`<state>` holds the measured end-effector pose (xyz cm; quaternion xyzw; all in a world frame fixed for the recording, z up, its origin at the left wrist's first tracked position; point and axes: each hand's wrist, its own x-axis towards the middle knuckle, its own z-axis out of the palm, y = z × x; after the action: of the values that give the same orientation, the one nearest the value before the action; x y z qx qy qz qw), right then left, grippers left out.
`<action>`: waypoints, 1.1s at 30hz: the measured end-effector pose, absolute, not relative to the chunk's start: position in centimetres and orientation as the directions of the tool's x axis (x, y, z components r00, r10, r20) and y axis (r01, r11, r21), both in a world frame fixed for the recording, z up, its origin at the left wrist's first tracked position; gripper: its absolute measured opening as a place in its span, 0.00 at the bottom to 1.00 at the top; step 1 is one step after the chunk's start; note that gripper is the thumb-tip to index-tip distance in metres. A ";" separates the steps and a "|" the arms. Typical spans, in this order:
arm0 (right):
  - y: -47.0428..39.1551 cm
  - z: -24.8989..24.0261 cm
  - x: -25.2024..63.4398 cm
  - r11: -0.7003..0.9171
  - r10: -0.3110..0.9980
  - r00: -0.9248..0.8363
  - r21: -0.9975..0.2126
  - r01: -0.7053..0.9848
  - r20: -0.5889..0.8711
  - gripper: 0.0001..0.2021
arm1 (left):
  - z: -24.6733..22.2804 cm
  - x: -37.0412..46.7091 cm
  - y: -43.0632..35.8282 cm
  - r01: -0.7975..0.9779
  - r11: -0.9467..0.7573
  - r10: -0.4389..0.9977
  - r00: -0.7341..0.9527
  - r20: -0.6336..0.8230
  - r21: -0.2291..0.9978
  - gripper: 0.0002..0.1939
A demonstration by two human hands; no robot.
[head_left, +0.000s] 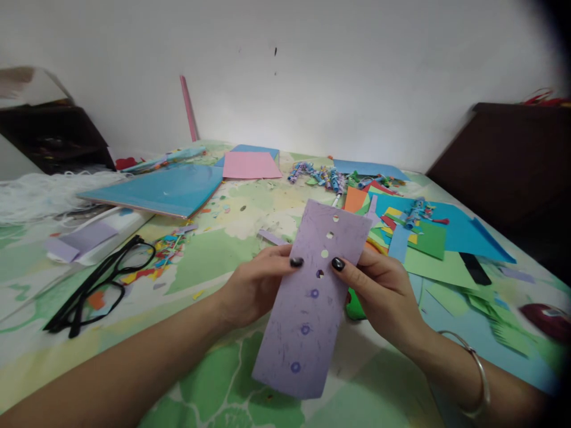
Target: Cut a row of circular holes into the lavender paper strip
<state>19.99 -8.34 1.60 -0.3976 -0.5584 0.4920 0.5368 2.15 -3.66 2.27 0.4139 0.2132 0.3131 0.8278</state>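
Observation:
Between my hands I hold a strip of purple paper (pixel 307 321), tilted with its top edge away from me. Several punched holes run down its upper half, and drawn circles mark the lower half. My left hand (pixel 261 282) grips the left edge, thumb on top and fingers behind. On the right edge my right hand (pixel 379 285) pinches the paper the same way, its thumb beside a hole. The fingers behind the sheet are partly hidden. Just under my right hand a green object (pixel 355 306) shows in part; I cannot make out what it is.
Black eyeglasses (pixel 100 291) lie at left among paper scraps (pixel 167 252). Behind them are a blue folder (pixel 165 187) and white string (pixel 49 193). A pink sheet (pixel 252 165) and rolled paper pieces (pixel 328 177) lie farther back. Coloured sheets (pixel 459 229) cover the right side.

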 end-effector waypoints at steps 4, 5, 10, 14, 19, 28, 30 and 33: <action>-8.5 1.7 19.8 0.201 0.971 -0.118 -0.978 -0.058 0.207 0.08 | 2.3 2.4 -3.5 -0.314 0.514 0.658 0.742 -0.132 0.798 0.14; -8.5 1.8 19.8 0.204 0.971 -0.116 -0.978 -0.049 0.209 0.08 | 2.1 2.4 -3.5 -0.303 0.516 0.651 0.747 -0.136 0.802 0.13; -8.7 2.1 19.6 0.234 0.968 -0.095 -0.972 0.006 0.232 0.09 | 0.8 2.2 -3.4 -0.259 0.506 0.611 0.781 -0.129 0.823 0.14; -8.8 2.2 19.6 0.223 0.970 -0.103 -0.975 0.004 0.222 0.08 | 0.5 2.0 -3.4 -0.236 0.493 0.576 0.810 -0.111 0.838 0.15; -8.8 2.2 19.6 0.165 0.976 -0.133 -0.985 -0.055 0.171 0.08 | 0.9 1.9 -3.4 -0.218 0.465 0.546 0.834 -0.084 0.858 0.13; -8.7 2.1 19.3 0.040 0.980 -0.182 -0.974 -0.221 0.081 0.09 | 0.9 2.2 -3.2 -0.232 0.415 0.563 0.825 -0.048 0.880 0.12; -8.6 2.0 19.3 0.004 0.979 -0.195 -0.969 -0.247 0.054 0.09 | 0.9 2.3 -3.2 -0.238 0.404 0.573 0.819 -0.041 0.883 0.13; -8.5 1.9 19.4 -0.027 0.979 -0.202 -0.966 -0.259 0.027 0.09 | 1.0 2.3 -3.3 -0.240 0.391 0.587 0.809 -0.039 0.889 0.13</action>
<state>19.44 -8.53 1.90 -0.3763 -0.4787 0.6097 0.5075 2.30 -3.28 1.04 0.4903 0.1769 0.2537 0.8149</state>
